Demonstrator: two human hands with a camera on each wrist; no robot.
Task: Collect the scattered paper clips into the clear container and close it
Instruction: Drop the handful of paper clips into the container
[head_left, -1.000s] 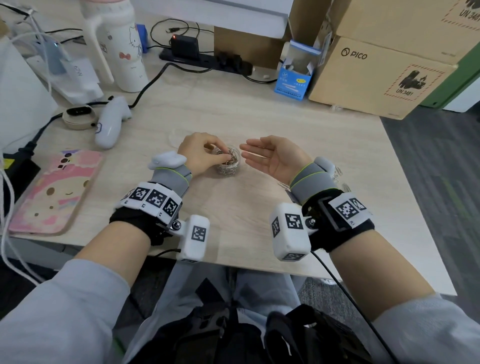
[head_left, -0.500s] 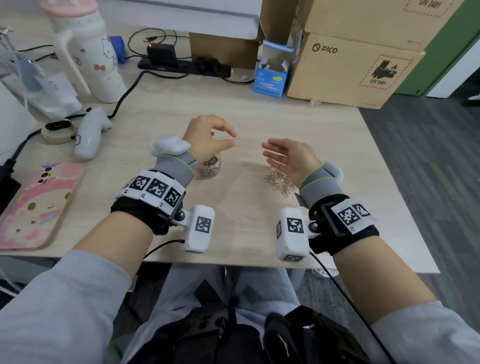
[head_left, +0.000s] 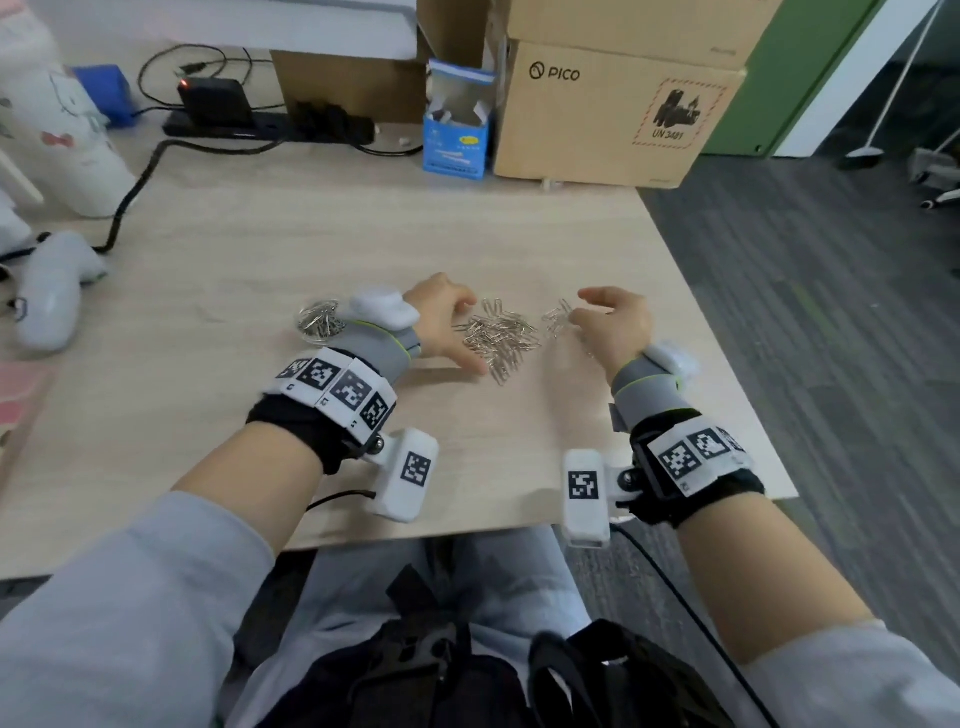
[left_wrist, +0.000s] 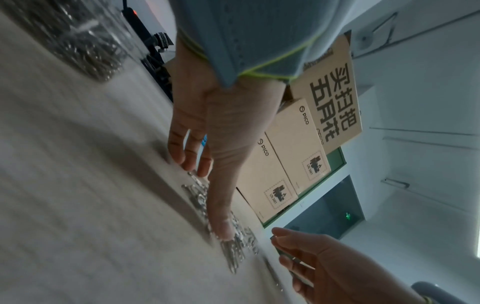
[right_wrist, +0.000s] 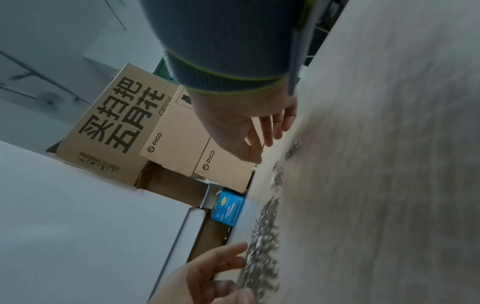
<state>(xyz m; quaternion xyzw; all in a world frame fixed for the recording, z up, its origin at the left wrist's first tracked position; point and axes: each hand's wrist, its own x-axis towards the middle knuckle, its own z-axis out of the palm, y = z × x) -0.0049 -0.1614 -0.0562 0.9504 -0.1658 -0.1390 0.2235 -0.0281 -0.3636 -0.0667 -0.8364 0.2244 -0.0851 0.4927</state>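
Gathering step: paper clips (head_left: 498, 338) heaped on desk (head_left: 311, 249) between our hands.
Left hand (head_left: 441, 322) fingers spread, touching pile; right hand (head_left: 615, 322) loosely spread, holding nothing. Clear container (head_left: 318, 321) sits left, part-filled, open. Next we likely scoop clips across.

A pale wood desk (head_left: 311, 249) sits over dark grey carpet (head_left: 831, 312). Cardboard boxes (head_left: 597, 114) are stacked at the back edge, a green panel (head_left: 810, 67) behind them. White ceiling (left_wrist: 428, 102) overhead.
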